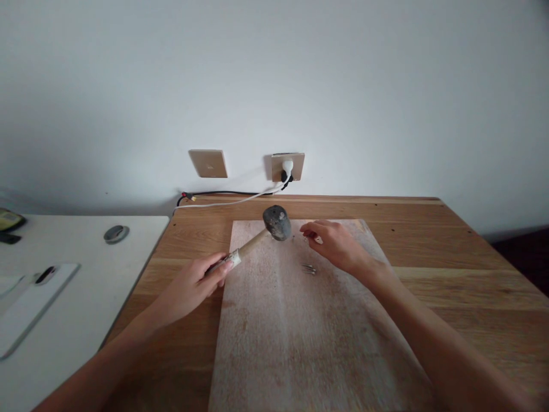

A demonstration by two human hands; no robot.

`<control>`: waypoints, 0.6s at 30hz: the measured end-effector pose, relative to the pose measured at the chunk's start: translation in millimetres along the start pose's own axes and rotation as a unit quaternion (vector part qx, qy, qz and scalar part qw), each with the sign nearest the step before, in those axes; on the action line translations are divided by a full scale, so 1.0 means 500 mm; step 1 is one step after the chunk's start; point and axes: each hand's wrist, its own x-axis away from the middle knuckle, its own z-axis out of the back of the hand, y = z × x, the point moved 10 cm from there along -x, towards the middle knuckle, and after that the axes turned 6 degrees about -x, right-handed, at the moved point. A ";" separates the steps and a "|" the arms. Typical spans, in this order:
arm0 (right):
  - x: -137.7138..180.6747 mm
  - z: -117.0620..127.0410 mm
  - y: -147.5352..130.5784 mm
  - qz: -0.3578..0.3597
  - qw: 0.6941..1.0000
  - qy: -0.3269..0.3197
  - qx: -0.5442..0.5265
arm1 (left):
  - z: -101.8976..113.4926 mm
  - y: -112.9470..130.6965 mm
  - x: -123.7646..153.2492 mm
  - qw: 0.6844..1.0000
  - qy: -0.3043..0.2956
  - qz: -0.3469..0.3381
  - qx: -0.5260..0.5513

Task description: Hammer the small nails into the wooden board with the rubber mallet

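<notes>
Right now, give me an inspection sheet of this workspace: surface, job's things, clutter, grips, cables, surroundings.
Surface: wooden table, pale board flat on it.
Job's things: mallet, head at the board's far end; nails loose on the board.
Clutter: grey disc and white slab on the side table.
Grips: left hand shut on the mallet handle; right hand beside the mallet head, hold unclear.
Cables: white and black cables from the socket along the table's far edge.
Surroundings: bare white wall.
</notes>
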 end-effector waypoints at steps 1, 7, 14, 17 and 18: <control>-0.001 -0.001 -0.001 0.001 1.000 -0.003 0.003 | -0.001 -0.003 -0.001 1.000 -0.001 0.004 0.004; -0.005 -0.006 -0.005 0.002 1.000 -0.016 0.011 | -0.004 -0.010 -0.006 1.000 -0.005 0.012 0.027; 0.005 -0.005 -0.003 -0.003 1.000 -0.004 0.000 | -0.008 -0.011 -0.006 0.999 -0.011 0.014 0.027; 0.009 -0.003 0.000 -0.007 1.000 0.001 -0.002 | -0.008 -0.011 -0.008 1.000 -0.007 0.011 0.027; 0.010 -0.003 0.001 -0.008 1.000 0.003 -0.002 | -0.009 -0.012 -0.010 1.000 -0.006 0.010 0.028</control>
